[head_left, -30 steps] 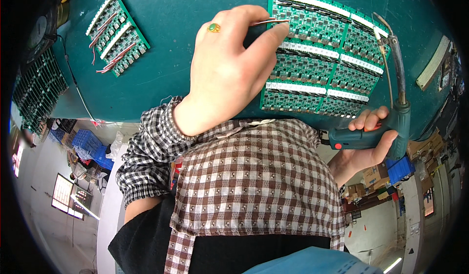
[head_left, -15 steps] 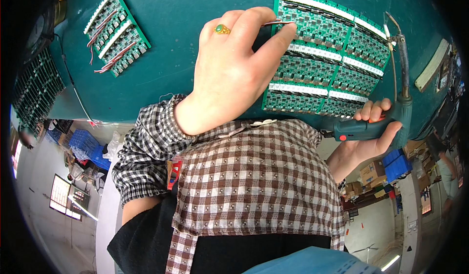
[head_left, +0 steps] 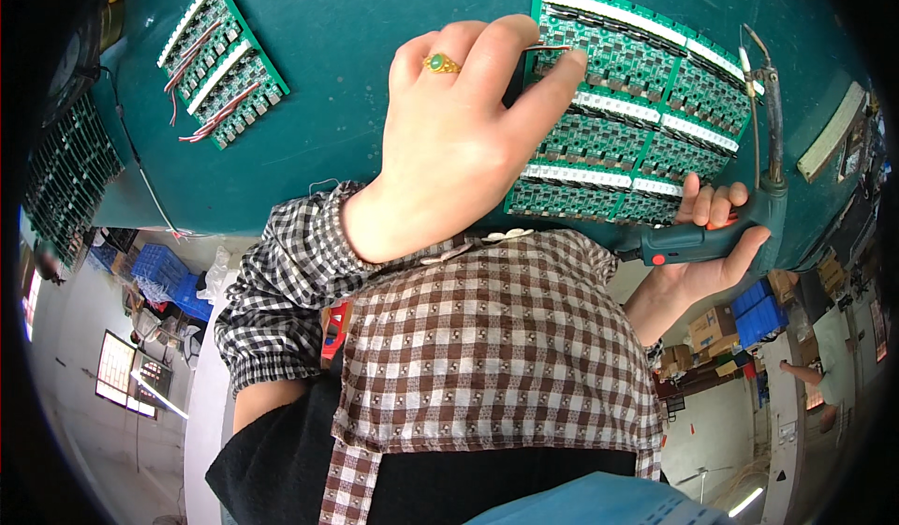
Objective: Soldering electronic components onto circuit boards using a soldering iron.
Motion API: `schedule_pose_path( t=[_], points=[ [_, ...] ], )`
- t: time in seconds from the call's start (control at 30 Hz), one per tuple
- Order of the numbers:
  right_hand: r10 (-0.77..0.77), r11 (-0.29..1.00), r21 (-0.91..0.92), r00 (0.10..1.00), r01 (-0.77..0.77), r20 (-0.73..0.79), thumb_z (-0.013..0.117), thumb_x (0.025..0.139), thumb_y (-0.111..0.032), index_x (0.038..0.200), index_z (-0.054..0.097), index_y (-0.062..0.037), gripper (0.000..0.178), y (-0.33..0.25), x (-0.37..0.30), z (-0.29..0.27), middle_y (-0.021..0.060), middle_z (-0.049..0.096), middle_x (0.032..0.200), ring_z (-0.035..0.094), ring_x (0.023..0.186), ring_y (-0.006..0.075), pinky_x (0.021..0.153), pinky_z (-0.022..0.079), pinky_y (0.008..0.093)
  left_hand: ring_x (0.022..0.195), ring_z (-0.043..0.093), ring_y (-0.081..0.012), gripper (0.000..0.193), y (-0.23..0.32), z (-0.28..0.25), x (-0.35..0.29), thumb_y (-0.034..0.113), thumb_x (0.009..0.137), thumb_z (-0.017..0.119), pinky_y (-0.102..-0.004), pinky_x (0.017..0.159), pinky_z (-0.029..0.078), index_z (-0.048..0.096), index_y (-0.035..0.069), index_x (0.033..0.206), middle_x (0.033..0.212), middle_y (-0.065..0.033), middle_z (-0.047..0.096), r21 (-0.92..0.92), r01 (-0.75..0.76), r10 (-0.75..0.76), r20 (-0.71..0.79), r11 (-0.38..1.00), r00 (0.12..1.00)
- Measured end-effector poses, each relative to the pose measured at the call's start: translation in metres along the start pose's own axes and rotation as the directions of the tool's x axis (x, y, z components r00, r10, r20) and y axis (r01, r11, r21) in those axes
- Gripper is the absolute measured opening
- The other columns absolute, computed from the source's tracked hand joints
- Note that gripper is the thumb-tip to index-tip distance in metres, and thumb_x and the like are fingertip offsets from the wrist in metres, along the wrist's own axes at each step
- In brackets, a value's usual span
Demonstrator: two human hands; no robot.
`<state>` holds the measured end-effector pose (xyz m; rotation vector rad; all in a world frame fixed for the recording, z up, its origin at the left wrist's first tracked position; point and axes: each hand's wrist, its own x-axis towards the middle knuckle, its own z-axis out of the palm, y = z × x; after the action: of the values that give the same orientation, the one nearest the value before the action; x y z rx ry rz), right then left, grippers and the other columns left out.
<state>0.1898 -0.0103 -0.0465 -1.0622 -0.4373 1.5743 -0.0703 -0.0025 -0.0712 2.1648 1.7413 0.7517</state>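
My left hand (head_left: 459, 141), with a gold ring with a green stone, lies over a large green panel of circuit boards (head_left: 646, 113). Its thumb and forefinger pinch a thin wire (head_left: 551, 47) at the panel's upper left corner. My right hand (head_left: 716, 211) grips the handle of a teal soldering gun (head_left: 688, 241) just below the panel's right end. The gun's long metal tip (head_left: 770, 103) runs up along the panel's right edge. Both forearms come from checked sleeves.
The panel lies on a dark green table (head_left: 375, 19). A smaller set of boards with red wires (head_left: 220, 66) lies at the upper left, and another rack of boards (head_left: 70, 178) at the far left. Blue crates (head_left: 164, 277), cardboard boxes (head_left: 712, 328) and another person (head_left: 815, 375) are on the floor.
My left fingers have curled tighter round the wire and shifted slightly up the panel. My right hand with the soldering gun has risen a little toward the panel.
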Motion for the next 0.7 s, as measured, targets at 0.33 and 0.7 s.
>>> schedule_pose_path(
  t=[0.33, 0.7],
  points=[
    [0.008, 0.999, 0.040, 1.000, -0.008, 0.000, 0.053, 0.091, -0.038, 0.103, 0.044, 0.0011, 0.042, 0.000, 0.002, 0.000, 0.0057, 0.046, 0.071, 0.051, 0.069, 0.0189, 0.096, 0.043, 0.0460, 0.083, 0.054, -0.0176, 0.046, 0.000, -0.001, -0.004, 0.001, 0.065, 0.062, -0.0330, 0.076, 0.040, 0.066, 0.017, 0.107, 0.100, -0.0037, 0.055, 0.004, 0.001, -0.001, 0.009, 1.000, 1.000],
    [-0.042, 0.999, -0.019, 0.999, 0.042, -0.001, 0.049, 0.091, -0.042, 0.103, 0.047, -0.0009, 0.043, -0.007, -0.003, 0.003, 0.0051, 0.046, 0.069, 0.051, 0.065, 0.0180, 0.090, 0.047, 0.0458, 0.065, 0.055, -0.0188, 0.012, -0.060, -0.027, 0.025, 0.004, 0.075, 0.068, -0.0298, 0.060, 0.045, 0.062, 0.005, 0.085, 0.074, -0.0057, 0.057, 0.059, 0.237, -0.223, -0.181, 0.970, 0.958]
  ],
)
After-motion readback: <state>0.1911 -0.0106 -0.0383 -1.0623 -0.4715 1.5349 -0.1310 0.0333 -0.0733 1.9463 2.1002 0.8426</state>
